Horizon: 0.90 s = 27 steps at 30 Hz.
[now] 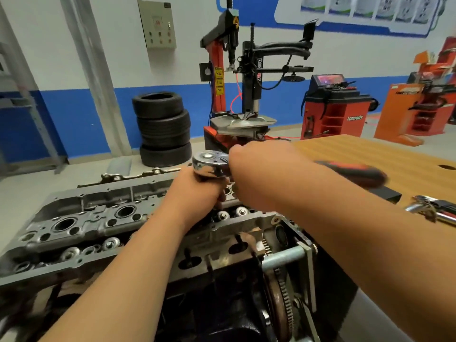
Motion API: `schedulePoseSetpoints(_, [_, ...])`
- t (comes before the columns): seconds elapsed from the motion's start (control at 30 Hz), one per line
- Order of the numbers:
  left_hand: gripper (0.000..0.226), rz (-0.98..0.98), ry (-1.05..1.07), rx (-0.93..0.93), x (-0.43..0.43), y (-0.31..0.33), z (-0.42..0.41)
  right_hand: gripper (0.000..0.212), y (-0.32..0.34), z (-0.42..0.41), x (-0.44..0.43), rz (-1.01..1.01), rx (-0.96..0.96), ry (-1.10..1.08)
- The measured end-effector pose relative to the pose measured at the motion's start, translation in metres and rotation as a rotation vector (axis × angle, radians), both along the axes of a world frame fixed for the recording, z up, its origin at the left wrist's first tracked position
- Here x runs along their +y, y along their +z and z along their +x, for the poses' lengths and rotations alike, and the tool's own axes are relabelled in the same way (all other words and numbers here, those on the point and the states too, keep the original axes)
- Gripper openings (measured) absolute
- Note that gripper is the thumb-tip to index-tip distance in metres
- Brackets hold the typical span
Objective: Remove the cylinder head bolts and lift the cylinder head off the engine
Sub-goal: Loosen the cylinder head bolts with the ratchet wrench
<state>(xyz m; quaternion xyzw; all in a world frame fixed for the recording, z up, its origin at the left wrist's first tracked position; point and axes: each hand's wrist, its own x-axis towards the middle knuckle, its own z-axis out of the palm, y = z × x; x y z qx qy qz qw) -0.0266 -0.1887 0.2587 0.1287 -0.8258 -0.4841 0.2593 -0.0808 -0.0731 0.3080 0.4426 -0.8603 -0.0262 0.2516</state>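
Chrome ratchet [209, 162] | left grip [197, 186] clasps under its head | right grip [249, 166] clenches handle, above cylinder head [81, 218]

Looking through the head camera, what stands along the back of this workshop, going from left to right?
stack of tyres → tyre-changing machine → red wheel balancer → orange stand

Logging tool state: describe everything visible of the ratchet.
The ratchet has a round chrome head, face up, and a red-and-black handle, blurred, running right. It sits above the cylinder head. The left hand grips just under its head; the right hand wraps the handle beside it. Its socket is hidden.
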Motion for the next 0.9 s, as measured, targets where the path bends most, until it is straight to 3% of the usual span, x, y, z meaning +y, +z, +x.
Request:
schedulePoseSetpoints(0.07, [0.017, -0.068, 0.001, -0.012, 0.002, 0.0, -0.003, 0.037, -0.008, 0.015, 0.012, -0.083, 0.128, -0.002])
schedulePoseSetpoints(0.13, [0.029, -0.072, 0.038, -0.028, 0.002, 0.0, -0.003, 0.024, -0.005, 0.003, 0.008, -0.14, 0.208, 0.01])
schedulePoseSetpoints(0.17, [0.033, -0.039, 0.046, -0.037, 0.002, 0.0, -0.004, 0.012, -0.002, -0.011, 0.003, -0.117, 0.197, 0.051])
schedulePoseSetpoints(0.3, [0.033, 0.024, 0.021, -0.096, -0.002, 0.001, 0.002, 0.022, 0.011, -0.038, -0.015, -0.002, 0.1, 0.084])
schedulePoseSetpoints(0.37, [0.029, -0.018, 0.002, -0.125, -0.003, 0.0, 0.007, 0.004, 0.006, -0.02, -0.012, -0.003, 0.014, 0.017])
schedulePoseSetpoints(0.47, [0.036, -0.167, 0.004, -0.123, 0.0, -0.002, 0.01, 0.033, -0.007, 0.019, 0.0, -0.066, 0.041, -0.004])
schedulePoseSetpoints(0.53, [0.044, -0.181, 0.026, -0.131, 0.002, -0.002, 0.009, 0.036, -0.002, 0.019, -0.002, -0.132, 0.167, -0.02])
schedulePoseSetpoints(0.63, [0.028, -0.027, 0.067, -0.075, 0.004, -0.002, 0.01, 0.013, 0.003, -0.017, -0.012, -0.11, 0.205, 0.085])
schedulePoseSetpoints(0.73, [0.016, -0.067, 0.1, -0.028, 0.006, -0.007, 0.016, 0.022, 0.008, -0.034, -0.015, -0.037, 0.109, 0.147])
schedulePoseSetpoints(0.83, [0.011, -0.059, 0.091, -0.001, 0.003, -0.008, 0.021, 0.007, 0.006, -0.015, -0.016, -0.037, 0.047, 0.064])
schedulePoseSetpoints(0.9, [0.01, -0.118, 0.083, -0.021, 0.003, -0.009, 0.02, 0.021, -0.001, 0.002, -0.007, -0.053, 0.064, -0.024])
